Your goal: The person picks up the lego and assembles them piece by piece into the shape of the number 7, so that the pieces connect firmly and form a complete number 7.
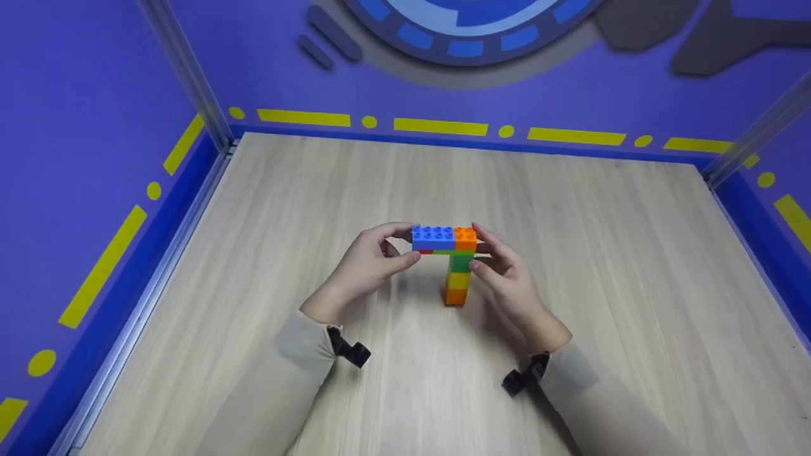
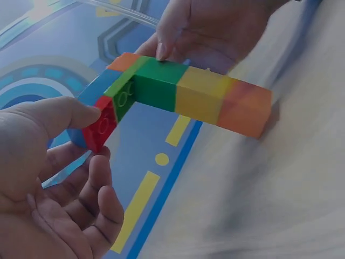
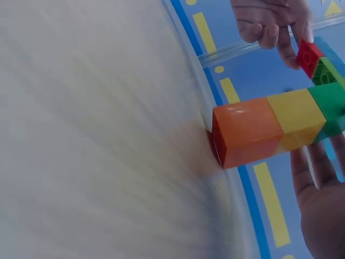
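A toy brick structure stands upright on the table, shaped like an upside-down L. Its column stacks an orange brick [image 1: 455, 296], a yellow brick [image 1: 458, 280] and a dark green brick [image 1: 461, 263]. Across the top run a thin light green piece [image 2: 124, 97] and a thin red piece [image 2: 101, 123], with a blue brick [image 1: 433, 240] and a second orange brick [image 1: 465, 239] above. My left hand [image 1: 380, 258] pinches the overhanging blue and red end between thumb and fingers. On the other side, my right hand [image 1: 512, 282] grips the column's upper part, thumb against the dark green brick.
The pale wood-grain table [image 1: 304, 190] extends around the bricks. Blue printed walls [image 1: 443, 95] with yellow markings bound it at the back and both sides. A metal rail [image 1: 146, 304] runs along the left edge. Each wrist carries a small black camera [image 1: 358, 354].
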Demonstrator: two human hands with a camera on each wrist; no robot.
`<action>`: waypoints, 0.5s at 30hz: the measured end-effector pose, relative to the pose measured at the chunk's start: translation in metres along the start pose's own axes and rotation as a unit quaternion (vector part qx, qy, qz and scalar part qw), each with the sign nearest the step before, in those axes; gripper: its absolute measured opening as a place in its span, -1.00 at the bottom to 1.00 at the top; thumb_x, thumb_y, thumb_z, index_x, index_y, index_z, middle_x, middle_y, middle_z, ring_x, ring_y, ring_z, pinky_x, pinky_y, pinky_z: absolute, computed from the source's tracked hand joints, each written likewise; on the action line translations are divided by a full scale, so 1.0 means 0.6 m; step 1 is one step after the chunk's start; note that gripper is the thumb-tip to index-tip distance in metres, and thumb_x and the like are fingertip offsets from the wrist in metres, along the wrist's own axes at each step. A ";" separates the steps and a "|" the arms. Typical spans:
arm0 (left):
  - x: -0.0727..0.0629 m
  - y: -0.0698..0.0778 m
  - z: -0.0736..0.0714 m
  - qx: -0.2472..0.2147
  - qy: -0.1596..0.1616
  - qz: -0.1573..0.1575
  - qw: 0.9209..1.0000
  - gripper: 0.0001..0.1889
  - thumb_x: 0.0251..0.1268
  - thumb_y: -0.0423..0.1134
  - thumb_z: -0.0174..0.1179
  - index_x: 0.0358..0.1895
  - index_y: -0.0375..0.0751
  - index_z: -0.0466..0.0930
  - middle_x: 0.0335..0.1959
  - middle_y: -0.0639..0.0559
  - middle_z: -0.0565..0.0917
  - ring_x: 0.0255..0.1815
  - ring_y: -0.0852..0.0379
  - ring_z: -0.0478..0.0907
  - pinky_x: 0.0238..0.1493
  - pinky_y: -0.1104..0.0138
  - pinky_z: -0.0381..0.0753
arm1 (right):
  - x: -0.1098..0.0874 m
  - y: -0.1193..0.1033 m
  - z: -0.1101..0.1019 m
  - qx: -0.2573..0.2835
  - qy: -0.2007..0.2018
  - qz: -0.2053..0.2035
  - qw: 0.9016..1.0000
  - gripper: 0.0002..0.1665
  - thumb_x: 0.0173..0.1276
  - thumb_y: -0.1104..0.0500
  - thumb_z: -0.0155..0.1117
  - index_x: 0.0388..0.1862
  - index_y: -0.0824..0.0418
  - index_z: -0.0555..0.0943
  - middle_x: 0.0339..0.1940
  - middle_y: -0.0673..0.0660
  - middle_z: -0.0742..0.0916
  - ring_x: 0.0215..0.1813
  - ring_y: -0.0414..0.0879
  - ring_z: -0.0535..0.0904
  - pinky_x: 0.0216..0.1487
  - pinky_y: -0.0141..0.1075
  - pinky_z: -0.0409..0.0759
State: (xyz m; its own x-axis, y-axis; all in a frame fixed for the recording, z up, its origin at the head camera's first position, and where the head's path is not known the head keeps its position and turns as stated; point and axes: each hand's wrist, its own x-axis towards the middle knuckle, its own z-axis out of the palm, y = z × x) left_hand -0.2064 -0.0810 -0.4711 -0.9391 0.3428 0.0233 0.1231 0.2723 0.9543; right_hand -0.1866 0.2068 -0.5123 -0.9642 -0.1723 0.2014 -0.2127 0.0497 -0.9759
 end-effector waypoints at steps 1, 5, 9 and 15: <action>0.004 -0.002 0.001 0.001 0.004 -0.001 1.000 -0.44 0.56 -0.18 0.49 0.55 -0.04 0.65 0.32 -0.04 0.72 -0.28 0.14 0.54 -0.37 0.42 0.50 | 0.003 -0.002 -0.002 -0.005 0.010 0.005 1.000 -0.27 0.64 0.43 0.28 0.74 0.26 0.46 0.46 0.08 0.69 0.34 -0.04 0.65 0.35 -0.42 0.71; 0.020 -0.011 0.002 0.017 0.023 -0.008 1.000 -0.42 0.59 -0.15 0.47 0.59 -0.07 0.63 0.31 -0.07 0.68 -0.27 0.12 0.51 -0.32 0.42 0.51 | 0.017 -0.004 -0.012 -0.042 0.021 0.031 0.998 -0.37 0.63 0.42 0.34 0.64 0.30 0.58 0.43 0.20 0.71 0.28 -0.07 0.71 0.31 -0.46 0.73; 0.038 -0.016 0.000 0.024 0.036 -0.021 0.999 -0.45 0.61 -0.13 0.46 0.56 -0.11 0.66 0.25 -0.06 0.69 -0.25 0.10 0.50 -0.30 0.41 0.49 | 0.033 -0.001 -0.018 -0.065 -0.003 0.061 0.996 -0.37 0.62 0.40 0.37 0.62 0.25 0.60 0.54 0.21 0.67 0.33 -0.06 0.71 0.33 -0.46 0.74; 0.069 -0.026 0.004 0.017 0.043 -0.036 0.998 -0.46 0.63 -0.14 0.44 0.56 -0.16 0.65 0.25 -0.07 0.75 -0.23 0.14 0.49 -0.25 0.41 0.51 | 0.057 0.004 -0.020 -0.073 0.003 0.086 0.994 -0.32 0.58 0.39 0.41 0.64 0.27 0.58 0.64 0.24 0.60 0.33 -0.03 0.70 0.28 -0.50 0.73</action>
State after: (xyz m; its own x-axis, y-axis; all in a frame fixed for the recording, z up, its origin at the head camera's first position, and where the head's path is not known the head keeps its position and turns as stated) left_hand -0.2462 -0.0687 -0.4858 -0.9697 0.2436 -0.0176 0.0643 0.3239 0.9439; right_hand -0.2220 0.2126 -0.5070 -0.9893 -0.1422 0.0328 -0.0638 0.2197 -0.9735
